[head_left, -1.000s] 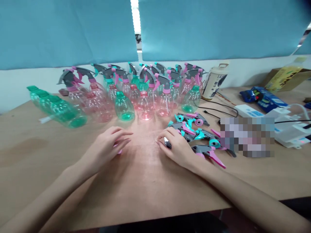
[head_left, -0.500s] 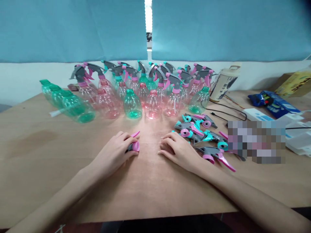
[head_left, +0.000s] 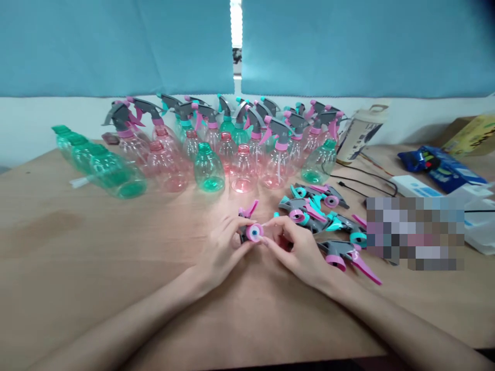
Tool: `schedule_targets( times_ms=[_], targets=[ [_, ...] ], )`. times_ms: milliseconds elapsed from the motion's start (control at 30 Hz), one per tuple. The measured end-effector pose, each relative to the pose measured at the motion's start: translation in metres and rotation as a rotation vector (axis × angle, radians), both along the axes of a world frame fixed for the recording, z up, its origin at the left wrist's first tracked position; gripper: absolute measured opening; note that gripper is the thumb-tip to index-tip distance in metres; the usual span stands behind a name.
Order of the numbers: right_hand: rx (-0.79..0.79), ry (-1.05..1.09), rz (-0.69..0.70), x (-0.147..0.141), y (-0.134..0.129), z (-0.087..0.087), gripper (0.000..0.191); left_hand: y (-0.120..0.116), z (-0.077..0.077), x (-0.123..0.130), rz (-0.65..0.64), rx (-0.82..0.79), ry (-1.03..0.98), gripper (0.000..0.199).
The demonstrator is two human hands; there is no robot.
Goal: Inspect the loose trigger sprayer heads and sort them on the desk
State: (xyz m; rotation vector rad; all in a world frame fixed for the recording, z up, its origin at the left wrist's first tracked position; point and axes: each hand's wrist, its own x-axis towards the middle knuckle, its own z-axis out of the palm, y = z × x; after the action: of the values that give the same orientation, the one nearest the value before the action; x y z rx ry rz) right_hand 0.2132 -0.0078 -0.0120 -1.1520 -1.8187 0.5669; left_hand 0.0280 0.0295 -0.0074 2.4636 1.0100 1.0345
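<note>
Low over the middle of the table, my left hand [head_left: 224,250] grips a grey and pink spray head [head_left: 254,233], whose pink collar faces me with a white and blue centre. At the collar's right side, my right hand [head_left: 296,247] has its thumb and forefinger closed near the rim; whether anything small is between them is too unclear to tell. Loose grey, pink and teal spray heads [head_left: 340,250] lie in a pile beside my right hand. Beyond both hands stand a green bottle [head_left: 209,167] and a pink bottle [head_left: 243,169], both without spray heads.
Several bottles with spray heads [head_left: 281,139] stand along the back. Open green bottles [head_left: 116,170] are at the left. A carton [head_left: 359,135], black cable [head_left: 371,178], blue packet [head_left: 444,167] and white box [head_left: 415,186] lie towards the right, near a blurred patch.
My left hand has moved right with the spray head, which is now turned with its collar towards me. My right hand has shifted slightly right, and its fingertips now meet the collar.
</note>
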Motion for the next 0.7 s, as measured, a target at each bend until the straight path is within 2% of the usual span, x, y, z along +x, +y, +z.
schedule_targets(
  times_ms=[200, 500, 700],
  targets=[
    [-0.022, -0.058, 0.031, -0.0024, -0.0037, 0.0002, 0.012, -0.0057, -0.0005, -0.0013, -0.013, -0.007, -0.017, 0.020],
    [0.008, -0.141, 0.033, -0.0042, -0.0063, -0.0030, 0.030, -0.0056, 0.0008, -0.0037, -0.004, -0.040, -0.020, 0.027],
    [0.073, -0.154, 0.020, -0.0036, -0.0060, -0.0083, 0.035, -0.0044, 0.0003, -0.0055, 0.000, -0.039, -0.017, 0.024]
  ],
)
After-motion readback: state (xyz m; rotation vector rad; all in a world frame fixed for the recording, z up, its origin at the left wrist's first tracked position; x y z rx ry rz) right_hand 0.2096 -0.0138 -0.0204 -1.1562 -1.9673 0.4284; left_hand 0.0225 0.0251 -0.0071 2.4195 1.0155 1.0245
